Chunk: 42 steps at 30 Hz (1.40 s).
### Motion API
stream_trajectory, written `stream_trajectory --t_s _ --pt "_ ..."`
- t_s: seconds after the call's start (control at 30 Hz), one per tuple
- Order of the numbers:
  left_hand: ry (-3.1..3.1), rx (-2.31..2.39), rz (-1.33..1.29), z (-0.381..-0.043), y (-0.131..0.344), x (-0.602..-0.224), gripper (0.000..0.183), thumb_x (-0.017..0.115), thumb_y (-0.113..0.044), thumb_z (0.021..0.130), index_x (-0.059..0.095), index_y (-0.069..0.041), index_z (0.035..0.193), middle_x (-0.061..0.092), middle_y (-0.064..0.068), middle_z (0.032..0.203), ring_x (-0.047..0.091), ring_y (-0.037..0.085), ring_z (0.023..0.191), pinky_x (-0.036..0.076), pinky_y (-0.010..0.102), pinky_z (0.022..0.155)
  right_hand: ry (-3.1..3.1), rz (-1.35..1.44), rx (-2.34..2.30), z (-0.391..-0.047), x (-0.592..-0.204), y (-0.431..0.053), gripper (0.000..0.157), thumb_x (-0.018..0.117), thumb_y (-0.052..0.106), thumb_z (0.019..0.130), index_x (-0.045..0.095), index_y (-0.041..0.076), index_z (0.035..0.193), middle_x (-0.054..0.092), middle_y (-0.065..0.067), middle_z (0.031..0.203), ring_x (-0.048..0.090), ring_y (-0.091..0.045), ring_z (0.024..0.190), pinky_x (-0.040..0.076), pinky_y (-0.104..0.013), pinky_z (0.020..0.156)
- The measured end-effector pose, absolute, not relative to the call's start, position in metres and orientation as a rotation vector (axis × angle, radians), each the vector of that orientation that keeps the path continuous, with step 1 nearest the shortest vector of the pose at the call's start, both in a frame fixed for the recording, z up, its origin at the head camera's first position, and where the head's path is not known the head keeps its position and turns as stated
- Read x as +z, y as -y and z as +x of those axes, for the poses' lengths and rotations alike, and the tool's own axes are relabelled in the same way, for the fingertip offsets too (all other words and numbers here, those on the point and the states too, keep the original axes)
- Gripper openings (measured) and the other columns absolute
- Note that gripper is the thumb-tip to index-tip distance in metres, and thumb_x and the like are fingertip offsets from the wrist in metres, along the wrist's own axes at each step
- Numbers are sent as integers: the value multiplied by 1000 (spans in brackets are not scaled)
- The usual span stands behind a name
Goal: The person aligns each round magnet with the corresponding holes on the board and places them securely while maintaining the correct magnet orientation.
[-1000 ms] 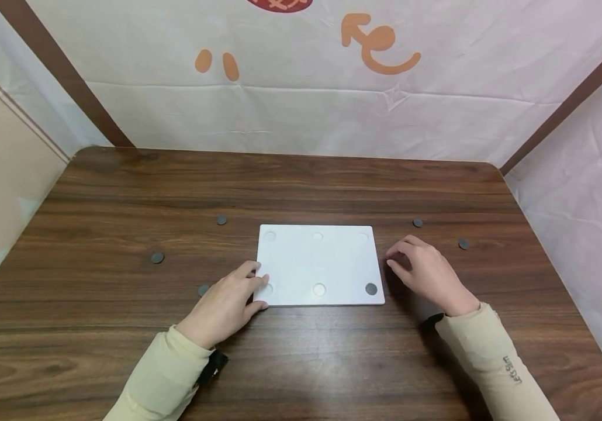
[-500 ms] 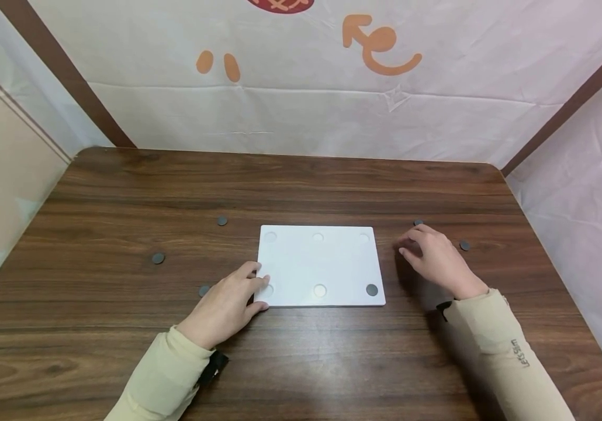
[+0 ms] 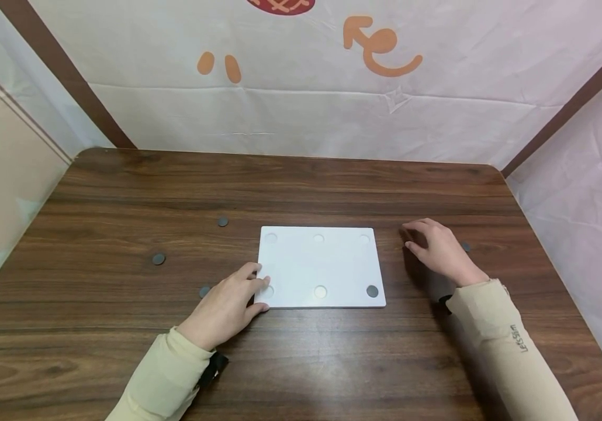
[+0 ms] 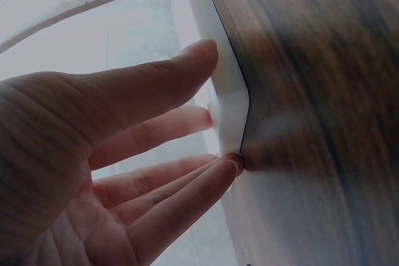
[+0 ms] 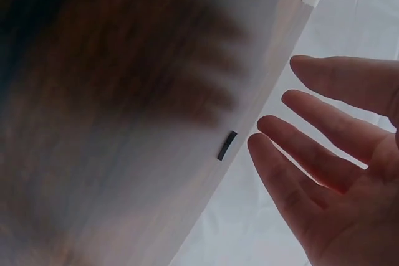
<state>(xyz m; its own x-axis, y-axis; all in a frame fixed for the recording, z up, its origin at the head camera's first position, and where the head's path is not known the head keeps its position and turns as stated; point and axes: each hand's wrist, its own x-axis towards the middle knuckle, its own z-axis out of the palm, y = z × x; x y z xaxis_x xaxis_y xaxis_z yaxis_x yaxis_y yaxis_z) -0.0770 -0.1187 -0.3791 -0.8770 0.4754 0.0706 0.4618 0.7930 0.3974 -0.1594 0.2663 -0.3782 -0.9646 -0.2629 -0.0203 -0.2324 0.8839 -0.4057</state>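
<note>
A white board (image 3: 314, 266) with shallow round recesses lies on the table. One dark grey disc (image 3: 372, 291) sits in its front right recess. My left hand (image 3: 229, 301) grips the board's front left corner. In the left wrist view its thumb (image 4: 196, 66) is at the front edge, with fingertips on the top and side. My right hand (image 3: 438, 248) is over the table right of the board, its fingers bent loosely and holding nothing. In the right wrist view a dark disc (image 5: 227, 146) lies on the table near its fingertips.
Loose discs lie at left: a far disc (image 3: 222, 221), an outer disc (image 3: 158, 259) and a disc (image 3: 204, 291) partly behind the left hand. Another disc (image 3: 466, 247) shows beside the right hand. A printed cloth (image 3: 306, 111) hangs behind the wooden table (image 3: 301, 362).
My right hand has moved away from the board, to the right and farther back, and now covers the far right disc in the head view. The left hand stays on the board.
</note>
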Motion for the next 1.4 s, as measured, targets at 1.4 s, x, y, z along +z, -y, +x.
stream_trajectory --t_s 1.4 --pt "-2948 633 766 -78 119 -378 43 81 -13 75 69 3 113 58 17 120 65 25 96 55 35 76 -2988 -315 -475 -183 -377 -276 31 59 -1 89 63 -8 119 58 -30 117 58 -43 102 48 -53 84"
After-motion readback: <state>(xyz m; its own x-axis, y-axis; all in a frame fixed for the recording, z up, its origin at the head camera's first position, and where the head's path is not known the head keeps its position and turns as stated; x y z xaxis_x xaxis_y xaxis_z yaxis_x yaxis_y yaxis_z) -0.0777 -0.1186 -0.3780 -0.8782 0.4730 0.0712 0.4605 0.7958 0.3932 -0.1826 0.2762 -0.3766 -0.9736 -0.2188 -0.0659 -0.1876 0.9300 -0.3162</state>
